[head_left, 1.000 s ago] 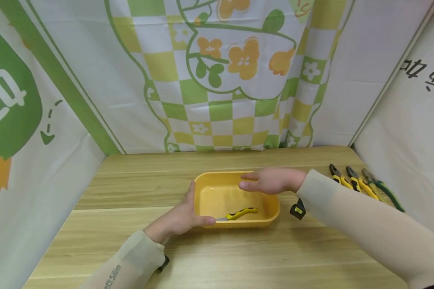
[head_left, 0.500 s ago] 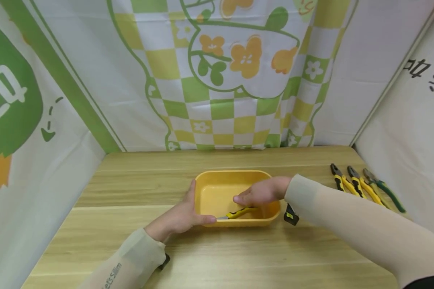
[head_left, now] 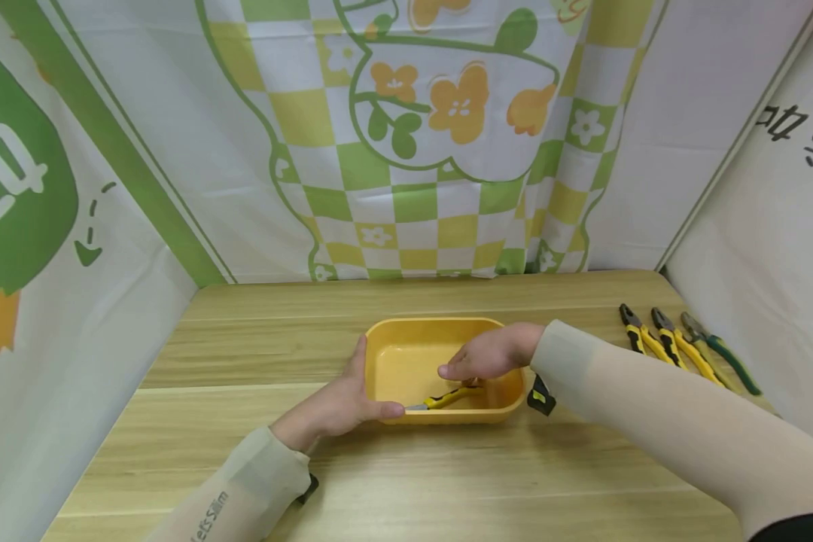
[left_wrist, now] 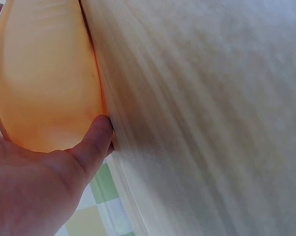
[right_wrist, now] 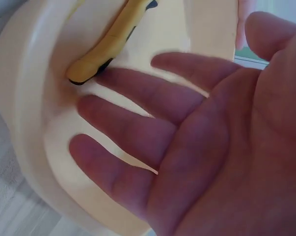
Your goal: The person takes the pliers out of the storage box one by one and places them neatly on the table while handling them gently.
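Note:
A yellow plastic box (head_left: 403, 367) stands on the wooden table. My left hand (head_left: 333, 406) holds its near-left corner, thumb over the rim; in the left wrist view one finger (left_wrist: 96, 140) reaches down the outer wall to the tabletop. Inside the box lies a tool with a yellow-and-black handle (right_wrist: 108, 46) and a grey tip, partly behind the near rim. My right hand (head_left: 491, 355) is lowered into the box above that handle. In the right wrist view its fingers are spread and nearly straight, one fingertip at the handle's end, none curled round it.
Several pliers lie in a row at the table's right: two with yellow-and-black handles, such as the middle pliers (head_left: 684, 348), and one green-handled pair (head_left: 725, 357). A patterned curtain (head_left: 440, 203) hangs behind the table's far edge.
My right hand has come down from above the box's far rim into it, over the tool's handle, fingers now pointing down. The left hand, box and tool have stayed in place.

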Action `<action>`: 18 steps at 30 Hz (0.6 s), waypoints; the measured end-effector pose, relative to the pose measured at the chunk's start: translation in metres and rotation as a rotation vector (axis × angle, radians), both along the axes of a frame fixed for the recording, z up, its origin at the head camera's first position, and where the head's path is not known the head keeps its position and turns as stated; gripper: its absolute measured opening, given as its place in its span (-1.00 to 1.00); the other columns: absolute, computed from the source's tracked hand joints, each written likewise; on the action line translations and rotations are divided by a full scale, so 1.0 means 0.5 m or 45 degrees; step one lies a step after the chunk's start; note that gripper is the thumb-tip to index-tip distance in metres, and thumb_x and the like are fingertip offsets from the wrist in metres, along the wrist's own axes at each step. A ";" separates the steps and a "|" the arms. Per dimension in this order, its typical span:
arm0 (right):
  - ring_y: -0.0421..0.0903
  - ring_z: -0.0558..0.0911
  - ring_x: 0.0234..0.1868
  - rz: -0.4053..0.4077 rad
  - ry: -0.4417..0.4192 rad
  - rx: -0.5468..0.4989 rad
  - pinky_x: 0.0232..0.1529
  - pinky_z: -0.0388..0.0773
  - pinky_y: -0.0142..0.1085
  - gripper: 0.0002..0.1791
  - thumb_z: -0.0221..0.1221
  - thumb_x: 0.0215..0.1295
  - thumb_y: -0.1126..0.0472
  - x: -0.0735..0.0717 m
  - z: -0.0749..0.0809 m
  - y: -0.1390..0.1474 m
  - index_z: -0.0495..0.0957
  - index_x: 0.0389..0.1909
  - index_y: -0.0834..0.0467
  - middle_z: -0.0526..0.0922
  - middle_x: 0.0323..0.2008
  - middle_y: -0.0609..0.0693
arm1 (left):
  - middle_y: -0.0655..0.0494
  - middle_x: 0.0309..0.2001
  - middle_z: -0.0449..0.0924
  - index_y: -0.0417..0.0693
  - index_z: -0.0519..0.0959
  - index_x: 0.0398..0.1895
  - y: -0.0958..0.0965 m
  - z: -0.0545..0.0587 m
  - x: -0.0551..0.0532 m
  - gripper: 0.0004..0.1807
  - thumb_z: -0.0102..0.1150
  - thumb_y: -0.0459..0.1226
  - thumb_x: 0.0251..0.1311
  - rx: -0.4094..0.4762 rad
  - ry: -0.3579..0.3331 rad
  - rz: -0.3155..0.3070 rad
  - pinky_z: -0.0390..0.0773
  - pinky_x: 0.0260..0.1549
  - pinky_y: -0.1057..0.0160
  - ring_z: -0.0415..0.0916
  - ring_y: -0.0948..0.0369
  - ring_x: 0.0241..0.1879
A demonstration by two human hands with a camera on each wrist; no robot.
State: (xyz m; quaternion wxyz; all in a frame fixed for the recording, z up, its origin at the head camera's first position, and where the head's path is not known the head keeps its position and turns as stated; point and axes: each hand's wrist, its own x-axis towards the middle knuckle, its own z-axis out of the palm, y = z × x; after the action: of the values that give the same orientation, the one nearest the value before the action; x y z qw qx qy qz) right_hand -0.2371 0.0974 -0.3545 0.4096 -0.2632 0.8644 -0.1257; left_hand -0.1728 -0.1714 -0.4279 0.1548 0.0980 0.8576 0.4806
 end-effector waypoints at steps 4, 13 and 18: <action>-0.09 0.52 0.20 -0.008 -0.049 -0.014 0.27 0.36 -0.15 -0.32 -0.07 0.49 -0.29 -0.002 0.002 -0.001 0.43 0.39 0.08 0.55 0.24 -0.03 | -0.32 0.41 0.12 -0.08 -0.53 0.56 -0.002 -0.001 -0.001 0.54 0.61 -0.04 -0.09 -0.025 -0.002 0.008 0.17 0.30 -0.08 0.37 -0.02 0.10; -0.10 0.58 -0.24 -0.007 -0.075 -0.011 -0.12 0.51 -0.21 -0.61 -0.02 0.57 -0.03 -0.011 0.000 -0.003 0.58 -0.17 0.22 0.55 -0.31 -0.03 | -0.31 0.45 0.06 -0.09 -0.53 0.57 -0.002 -0.004 -0.001 0.55 0.62 -0.01 -0.12 -0.019 -0.002 0.009 0.16 0.30 -0.07 0.35 -0.01 0.11; -0.15 0.50 -0.48 0.024 -0.075 0.042 -0.37 0.47 -0.29 -0.69 0.05 0.54 0.10 -0.010 -0.004 -0.004 0.56 -0.31 0.25 0.46 -0.53 -0.02 | -0.31 0.44 0.08 -0.07 -0.53 0.57 -0.002 -0.001 0.000 0.58 0.63 0.03 -0.15 -0.007 -0.003 0.006 0.16 0.30 -0.09 0.36 -0.01 0.11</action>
State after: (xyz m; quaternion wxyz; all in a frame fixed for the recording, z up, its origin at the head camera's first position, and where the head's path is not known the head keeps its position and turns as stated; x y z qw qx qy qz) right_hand -0.2423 0.0953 -0.3566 0.4403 -0.2608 0.8514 -0.1152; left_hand -0.1726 -0.1724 -0.4284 0.1551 0.0948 0.8590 0.4786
